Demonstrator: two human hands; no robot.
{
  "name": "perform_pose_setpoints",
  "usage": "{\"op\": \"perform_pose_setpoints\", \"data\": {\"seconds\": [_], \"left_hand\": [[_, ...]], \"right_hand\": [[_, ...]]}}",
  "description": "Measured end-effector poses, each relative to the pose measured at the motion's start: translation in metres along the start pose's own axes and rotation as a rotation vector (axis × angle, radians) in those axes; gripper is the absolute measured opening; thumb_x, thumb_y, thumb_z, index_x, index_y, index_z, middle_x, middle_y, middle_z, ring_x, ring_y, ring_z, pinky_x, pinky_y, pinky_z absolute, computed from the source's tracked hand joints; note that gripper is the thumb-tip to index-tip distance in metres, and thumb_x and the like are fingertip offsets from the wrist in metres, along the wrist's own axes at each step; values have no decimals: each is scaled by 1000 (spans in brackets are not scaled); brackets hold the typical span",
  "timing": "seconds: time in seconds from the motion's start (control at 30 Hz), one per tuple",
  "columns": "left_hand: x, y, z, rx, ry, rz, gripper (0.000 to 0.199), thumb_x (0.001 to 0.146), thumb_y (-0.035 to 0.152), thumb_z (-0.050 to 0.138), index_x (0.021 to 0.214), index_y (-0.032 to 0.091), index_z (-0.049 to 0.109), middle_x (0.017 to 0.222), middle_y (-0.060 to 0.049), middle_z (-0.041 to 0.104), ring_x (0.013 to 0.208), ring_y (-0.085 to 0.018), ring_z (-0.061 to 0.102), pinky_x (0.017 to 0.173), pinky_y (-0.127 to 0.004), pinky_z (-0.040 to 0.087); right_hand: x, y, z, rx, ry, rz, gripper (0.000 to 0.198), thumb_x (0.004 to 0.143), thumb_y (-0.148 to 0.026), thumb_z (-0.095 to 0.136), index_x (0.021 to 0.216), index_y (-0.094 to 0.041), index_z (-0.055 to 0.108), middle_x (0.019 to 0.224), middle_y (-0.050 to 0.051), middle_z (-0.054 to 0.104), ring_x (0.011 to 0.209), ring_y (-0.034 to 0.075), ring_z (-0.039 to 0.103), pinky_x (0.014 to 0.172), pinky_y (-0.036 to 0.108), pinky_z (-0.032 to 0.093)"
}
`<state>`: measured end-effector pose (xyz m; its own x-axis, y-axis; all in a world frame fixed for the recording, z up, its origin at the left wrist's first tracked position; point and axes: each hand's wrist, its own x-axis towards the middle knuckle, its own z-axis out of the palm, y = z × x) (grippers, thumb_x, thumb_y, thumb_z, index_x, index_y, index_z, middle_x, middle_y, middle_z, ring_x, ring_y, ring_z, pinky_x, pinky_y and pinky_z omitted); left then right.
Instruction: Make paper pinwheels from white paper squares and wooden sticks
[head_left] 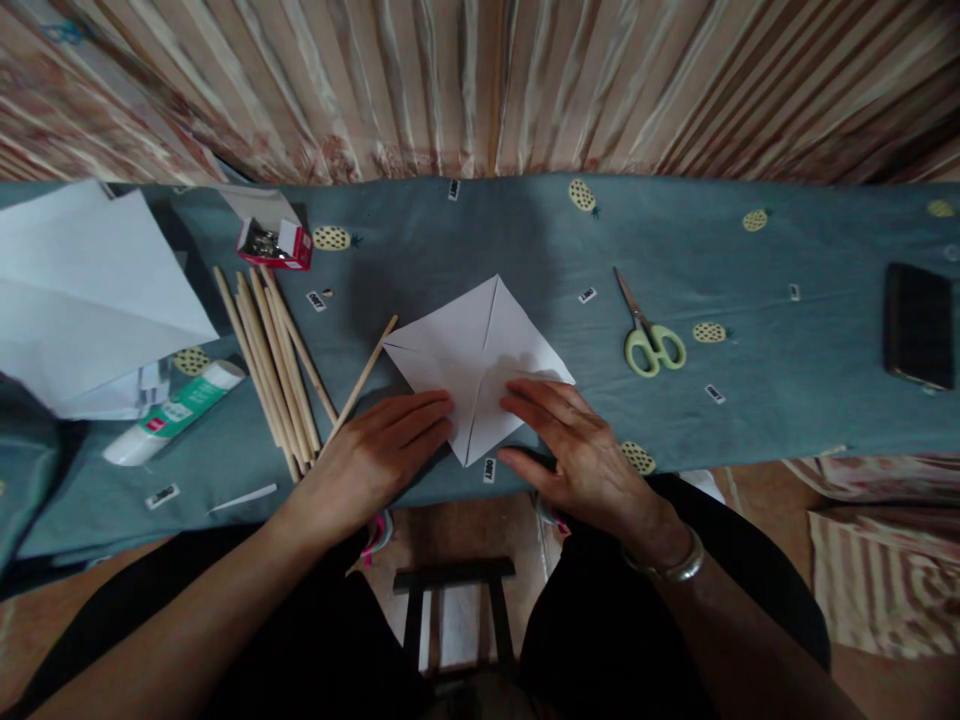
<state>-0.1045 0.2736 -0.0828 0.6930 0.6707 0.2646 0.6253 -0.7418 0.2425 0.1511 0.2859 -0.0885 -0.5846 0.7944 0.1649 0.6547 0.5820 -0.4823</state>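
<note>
A white square of paper (pixel 457 345), turned like a diamond, lies on the cloth in front of me. Dark lines, cuts or creases, run in from its corners. My left hand (pixel 382 445) rests on the paper's lower left edge, fingers stretched out flat. On the lower right part lies my right hand (pixel 574 440), its fingers extended and the thumb apart; a silver bracelet circles that wrist. One wooden stick (pixel 367 370) slants beside the paper's left corner, its lower end hidden behind my left hand. To the right of the paper are scissors (pixel 651 340) with green handles.
Several wooden sticks (pixel 270 370) lie left, near a glue stick (pixel 174 415) and white paper sheets (pixel 90 290). A red box (pixel 276 245) of small metal pieces stands behind them. A thin paper strip (pixel 244 497) lies near the front edge, a phone (pixel 919 325) far right. Curtains (pixel 480 90) hang behind.
</note>
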Motion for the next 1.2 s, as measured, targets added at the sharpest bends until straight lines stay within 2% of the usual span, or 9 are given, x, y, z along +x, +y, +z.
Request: {"op": "perform_pose_setpoints", "data": {"seconds": [0.13,0.3,0.43,0.57,0.73,1.0,1.2], "left_hand": [[-3,-1,3,-43,26,-30,28,96,9,43,113,9,65,121,-16,68,116,-26,63,95,-42,57],[0,-3,7,-74,61,-61,24,96,11,46,108,8,67,115,-16,70,111,-24,65,93,-40,58],[5,-3,10,-93,103,-85,20,94,12,50,104,9,67,109,-14,71,108,-23,66,92,-38,58],[9,-1,11,-113,120,-104,17,93,13,53,100,11,68,104,-12,72,103,-22,67,90,-36,58],[13,-1,10,-162,137,-130,16,92,11,54,98,10,69,100,-12,72,99,-22,67,87,-36,59],[13,1,12,-301,185,-210,17,90,15,60,104,11,67,102,-11,71,100,-21,65,90,-38,57],[23,0,18,-352,241,-352,8,89,17,62,93,14,68,94,-7,71,90,-18,64,82,-34,56]], "right_hand": [[0,0,-1,11,0,-5,40,89,-33,65,123,-13,61,132,14,61,126,28,53,108,48,47],[0,0,-2,45,11,11,41,88,-36,65,122,-13,62,131,15,62,125,28,54,108,48,47],[4,-5,2,91,86,35,41,86,-39,67,119,-15,63,128,16,64,123,29,56,106,50,48],[12,-14,10,211,181,134,27,84,-35,70,108,-21,67,128,12,64,120,28,58,103,51,48],[21,-22,21,376,225,240,3,84,-21,67,86,-22,69,125,8,66,119,25,60,101,47,49],[32,-23,21,349,280,273,7,85,-17,65,81,-22,68,129,9,62,124,25,56,105,48,46],[41,-19,25,324,322,306,7,85,-19,63,80,-23,67,129,8,62,123,25,56,104,49,46]]}}
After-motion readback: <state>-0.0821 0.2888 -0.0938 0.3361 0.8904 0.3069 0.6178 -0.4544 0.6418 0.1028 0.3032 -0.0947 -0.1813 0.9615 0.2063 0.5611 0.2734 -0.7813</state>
